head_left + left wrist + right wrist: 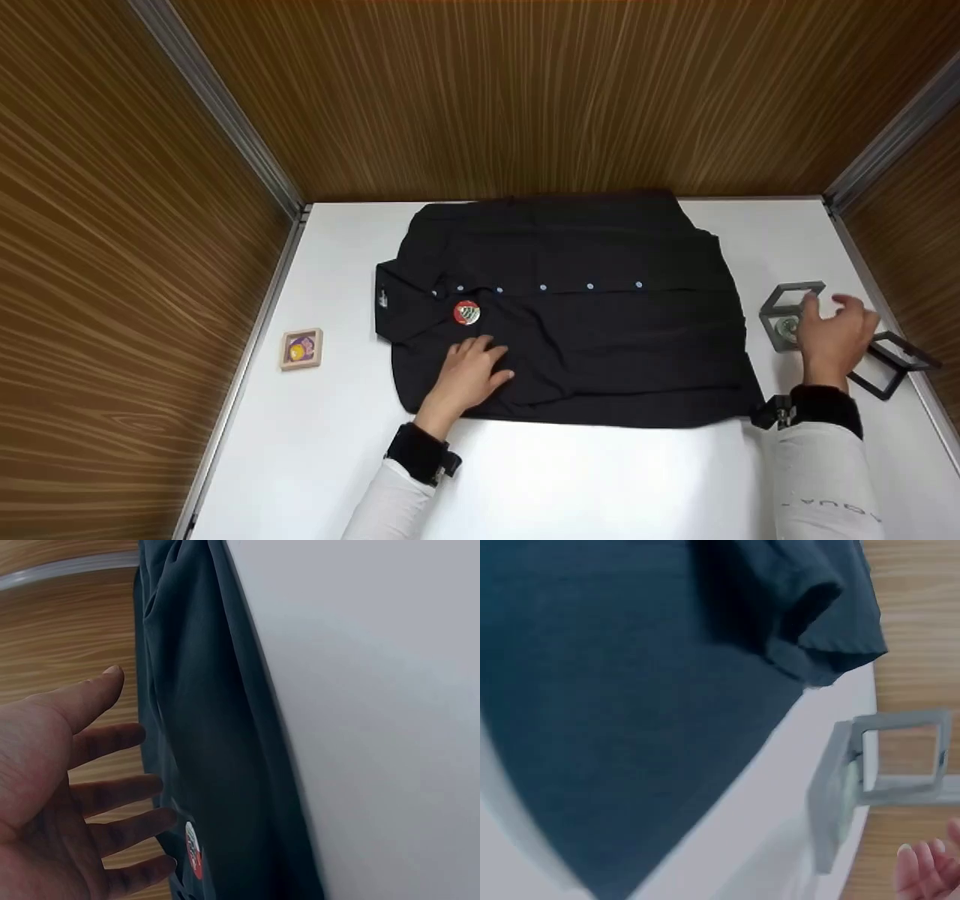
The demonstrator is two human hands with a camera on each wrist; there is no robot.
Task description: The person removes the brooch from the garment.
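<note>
A black button-up shirt (630, 345) lies flat, its collar to the left. On its chest sits a round red badge (466, 313) with a tree-like picture; how it is attached cannot be seen. My left hand (465, 375) is over the shirt just below the badge, fingers spread and holding nothing, as the left wrist view also shows. To the right of the shirt, my right hand (836, 337) hovers beside an unfolded grey display case (769, 330) with a round coin-like piece (787, 328) in it. In the right wrist view, the fingertips (909, 870) are apart from the case.
An unfolded black display case (896, 381) lies right of my right hand, near the table's edge. At the left is a small wooden frame (285, 351) around a purple and yellow piece. Wood-grain panels (480, 97) enclose the white table (585, 480).
</note>
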